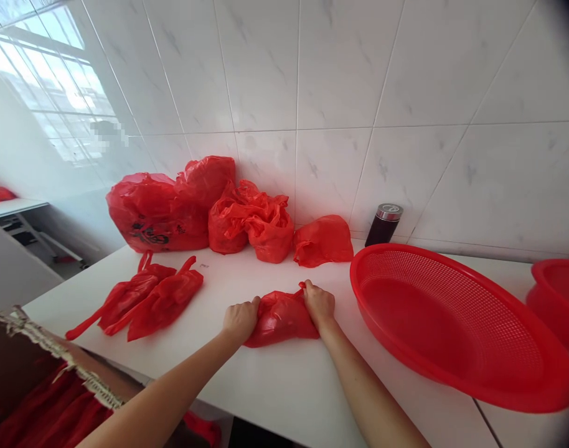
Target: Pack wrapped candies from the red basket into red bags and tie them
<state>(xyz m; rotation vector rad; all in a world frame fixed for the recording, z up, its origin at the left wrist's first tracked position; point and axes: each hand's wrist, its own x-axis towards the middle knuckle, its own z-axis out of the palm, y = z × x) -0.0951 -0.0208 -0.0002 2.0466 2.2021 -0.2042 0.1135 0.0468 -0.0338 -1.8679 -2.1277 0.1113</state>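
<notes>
A small red plastic bag (279,318) lies on the white counter (275,379) in front of me. My left hand (240,319) is closed on the bag's left side, fingers curled into the plastic. My right hand (318,303) is closed on the bag's upper right corner, pinching its bunched top. The bag looks filled and crumpled between the two hands.
Two flattened red bags (147,298) lie at the left. Several stuffed red bags (205,208) line the tiled wall, with one more bag (322,239) beside them. A dark flask (383,224) stands at the back. A large red colander (452,317) and a red basin (558,298) sit right.
</notes>
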